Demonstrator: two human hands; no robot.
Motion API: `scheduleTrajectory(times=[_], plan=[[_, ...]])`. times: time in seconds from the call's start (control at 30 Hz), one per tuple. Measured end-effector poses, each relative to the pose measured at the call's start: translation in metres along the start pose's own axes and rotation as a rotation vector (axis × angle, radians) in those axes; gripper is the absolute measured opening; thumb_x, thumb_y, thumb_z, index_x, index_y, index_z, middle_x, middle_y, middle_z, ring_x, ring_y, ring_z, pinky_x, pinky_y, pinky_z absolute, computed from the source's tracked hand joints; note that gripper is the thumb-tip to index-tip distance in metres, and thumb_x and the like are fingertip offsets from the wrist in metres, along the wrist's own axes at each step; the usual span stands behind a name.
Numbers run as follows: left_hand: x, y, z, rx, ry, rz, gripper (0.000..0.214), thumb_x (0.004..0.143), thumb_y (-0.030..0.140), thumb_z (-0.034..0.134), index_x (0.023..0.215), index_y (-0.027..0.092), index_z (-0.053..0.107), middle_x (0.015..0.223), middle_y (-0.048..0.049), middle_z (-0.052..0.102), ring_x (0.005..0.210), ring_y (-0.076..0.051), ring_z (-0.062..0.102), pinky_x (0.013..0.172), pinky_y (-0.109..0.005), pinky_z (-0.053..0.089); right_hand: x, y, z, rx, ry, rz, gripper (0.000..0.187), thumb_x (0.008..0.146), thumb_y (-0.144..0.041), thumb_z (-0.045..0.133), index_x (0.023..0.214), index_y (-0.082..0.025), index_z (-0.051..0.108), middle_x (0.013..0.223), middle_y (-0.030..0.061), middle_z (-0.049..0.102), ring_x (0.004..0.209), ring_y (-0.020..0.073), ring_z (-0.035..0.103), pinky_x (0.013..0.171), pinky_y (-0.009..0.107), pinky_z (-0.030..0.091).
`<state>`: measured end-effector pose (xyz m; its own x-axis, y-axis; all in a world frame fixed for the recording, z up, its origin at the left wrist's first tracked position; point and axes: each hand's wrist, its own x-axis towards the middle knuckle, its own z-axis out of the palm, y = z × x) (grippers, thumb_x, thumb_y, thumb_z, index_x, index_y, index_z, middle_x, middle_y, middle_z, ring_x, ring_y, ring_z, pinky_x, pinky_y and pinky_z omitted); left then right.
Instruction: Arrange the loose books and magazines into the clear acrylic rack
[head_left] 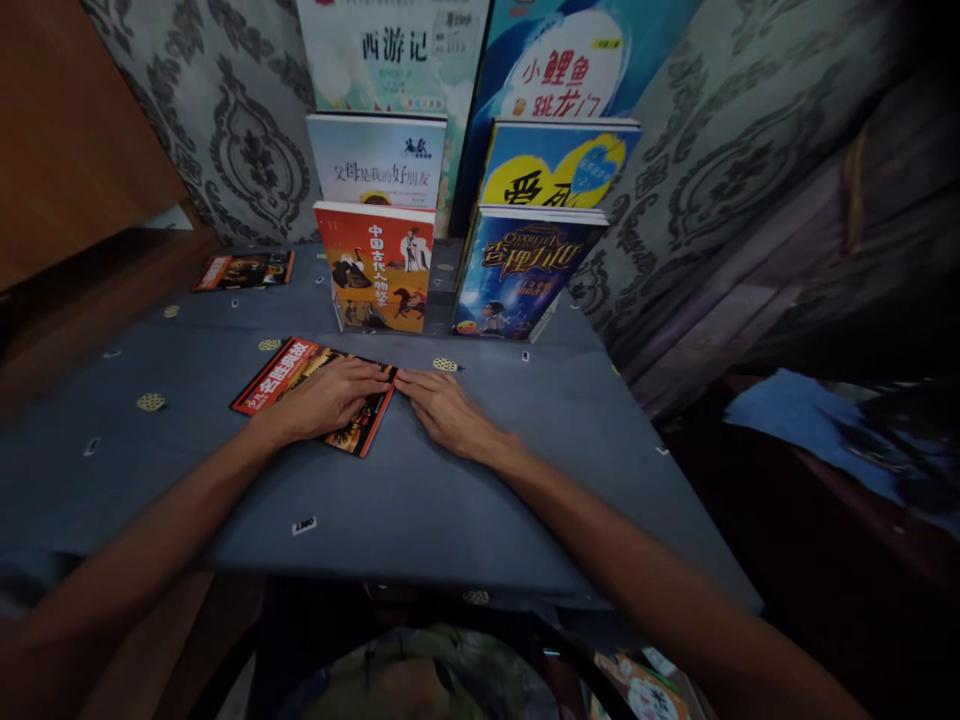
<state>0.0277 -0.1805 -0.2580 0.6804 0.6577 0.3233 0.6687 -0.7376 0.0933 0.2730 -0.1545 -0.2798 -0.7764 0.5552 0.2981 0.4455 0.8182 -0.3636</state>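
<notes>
A book with an orange and dark cover (361, 425) lies flat and slanted on the table, a red title panel at its left end. My left hand (330, 395) rests across the cover with its fingers stretched toward the upper right corner. At that corner, the fingertips of my right hand (450, 412) touch the book's edge and nearly meet those of the left. The right fingers are extended, palm turned down; its thumb is partly hidden. Part of the cover is hidden under my left hand and wrist.
Behind stands a clear rack with books in two columns, an orange book (381, 268) and a dark blue book (521, 275) in front. Another small book (244, 270) lies at the table's back left. Patterned wallpaper (251, 150) rises behind. A blue cloth (802, 425) lies at right.
</notes>
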Motion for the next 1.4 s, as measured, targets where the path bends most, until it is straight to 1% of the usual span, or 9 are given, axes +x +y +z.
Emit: scheduleTrajectory(times=[0.13, 0.3, 0.43, 0.6, 0.83, 1.03, 1.1, 1.23, 1.4], plan=[[0.000, 0.001, 0.000, -0.014, 0.018, 0.023, 0.040, 0.091, 0.010, 0.047, 0.121, 0.021, 0.071, 0.125, -0.0086, 0.072, 0.119, -0.022, 0.064, 0.106, -0.044, 0.051, 0.000, 0.000, 0.000, 0.001, -0.010, 0.006, 0.050, 0.094, -0.006, 0.046, 0.141, -0.016, 0.057, 0.148, 0.0151, 0.056, 0.138, 0.0247, 0.051, 0.114, 0.048, 0.038], [0.001, 0.001, 0.000, -0.031, 0.007, -0.006, 0.040, 0.090, 0.011, 0.048, 0.122, 0.021, 0.071, 0.123, -0.0086, 0.072, 0.119, -0.023, 0.063, 0.106, -0.046, 0.050, -0.001, -0.001, -0.001, 0.003, -0.010, 0.015, 0.050, 0.094, -0.006, 0.048, 0.141, -0.020, 0.058, 0.147, 0.0130, 0.057, 0.138, 0.0244, 0.051, 0.113, 0.048, 0.038], [0.002, 0.003, -0.007, -0.062, -0.025, -0.017, 0.038, 0.091, 0.013, 0.049, 0.120, 0.023, 0.072, 0.122, -0.0066, 0.073, 0.123, -0.024, 0.060, 0.107, -0.048, 0.048, -0.003, -0.002, -0.003, 0.003, -0.018, -0.019, 0.049, 0.093, -0.006, 0.049, 0.138, -0.022, 0.060, 0.145, 0.0107, 0.060, 0.137, 0.0245, 0.051, 0.112, 0.049, 0.040], [0.004, 0.008, -0.015, -0.093, -0.041, -0.015, 0.034, 0.093, 0.015, 0.049, 0.113, 0.027, 0.075, 0.118, -0.0037, 0.075, 0.120, -0.023, 0.061, 0.106, -0.048, 0.047, -0.004, -0.003, -0.005, 0.007, -0.031, -0.029, 0.049, 0.093, -0.006, 0.050, 0.137, -0.024, 0.061, 0.144, 0.0100, 0.061, 0.136, 0.0249, 0.051, 0.111, 0.050, 0.041], [0.003, 0.007, -0.013, -0.101, -0.029, -0.009, 0.034, 0.092, 0.016, 0.050, 0.113, 0.026, 0.075, 0.118, -0.0049, 0.075, 0.119, -0.023, 0.061, 0.106, -0.047, 0.047, -0.004, -0.005, -0.006, -0.004, -0.049, -0.019, 0.049, 0.092, -0.003, 0.050, 0.136, -0.020, 0.062, 0.145, 0.0114, 0.059, 0.136, 0.0260, 0.051, 0.112, 0.049, 0.040], [0.002, 0.009, -0.017, -0.122, -0.023, 0.004, 0.033, 0.091, 0.016, 0.050, 0.106, 0.027, 0.077, 0.111, -0.0043, 0.077, 0.115, -0.023, 0.063, 0.106, -0.049, 0.048, -0.008, -0.006, -0.006, 0.008, -0.046, -0.065, 0.049, 0.093, -0.005, 0.050, 0.135, -0.025, 0.063, 0.144, 0.0089, 0.061, 0.137, 0.0238, 0.050, 0.111, 0.049, 0.040], [0.002, 0.009, -0.018, -0.127, -0.036, -0.006, 0.033, 0.090, 0.016, 0.050, 0.104, 0.027, 0.078, 0.112, -0.0038, 0.077, 0.115, -0.023, 0.064, 0.107, -0.050, 0.047, -0.008, -0.006, -0.006, 0.008, -0.047, -0.071, 0.050, 0.092, -0.004, 0.050, 0.135, -0.026, 0.062, 0.144, 0.0086, 0.060, 0.137, 0.0238, 0.050, 0.111, 0.050, 0.040], [0.002, 0.010, -0.018, -0.125, -0.045, -0.009, 0.032, 0.090, 0.017, 0.050, 0.104, 0.026, 0.078, 0.113, -0.0039, 0.077, 0.116, -0.024, 0.064, 0.108, -0.050, 0.047, -0.009, -0.006, -0.005, 0.009, -0.045, -0.064, 0.050, 0.092, -0.003, 0.051, 0.136, -0.024, 0.062, 0.144, 0.0101, 0.060, 0.137, 0.0238, 0.051, 0.110, 0.049, 0.040], [0.002, 0.010, -0.019, -0.124, -0.039, -0.017, 0.032, 0.090, 0.017, 0.051, 0.104, 0.027, 0.078, 0.113, -0.0037, 0.076, 0.117, -0.023, 0.063, 0.108, -0.049, 0.047, -0.009, -0.007, -0.006, 0.008, -0.049, -0.060, 0.053, 0.091, -0.002, 0.051, 0.137, -0.027, 0.061, 0.146, 0.0085, 0.059, 0.138, 0.0234, 0.050, 0.111, 0.049, 0.040]])
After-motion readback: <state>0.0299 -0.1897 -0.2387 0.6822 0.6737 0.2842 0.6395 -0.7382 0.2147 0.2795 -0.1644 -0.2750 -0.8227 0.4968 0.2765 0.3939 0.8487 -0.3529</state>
